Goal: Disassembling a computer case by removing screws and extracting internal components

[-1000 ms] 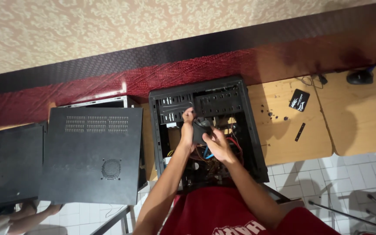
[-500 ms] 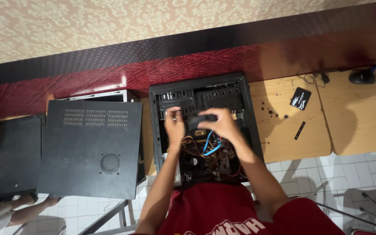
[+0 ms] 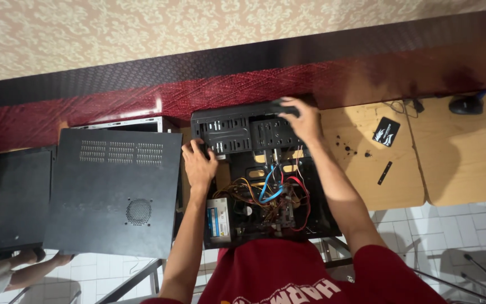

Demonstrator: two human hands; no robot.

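On a light wooden desk (image 3: 361, 186) lies an open black computer case (image 3: 254, 135) (coloured cables showing inside). Left hand (image 3: 199, 166) rests, fingers spread, on its left edge; right hand (image 3: 302, 119) curls over the far rim. Beside it — a loose black side panel (image 3: 113, 191). Beyond, patterned wallpaper (image 3: 142, 34); below, white floor tiles (image 3: 451, 225).

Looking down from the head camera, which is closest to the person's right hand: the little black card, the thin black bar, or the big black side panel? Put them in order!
From the right hand on the computer case's far edge:
1. Little black card, to the right on the wooden table.
2. Thin black bar, right and nearer the person.
3. Big black side panel, far off to the left.
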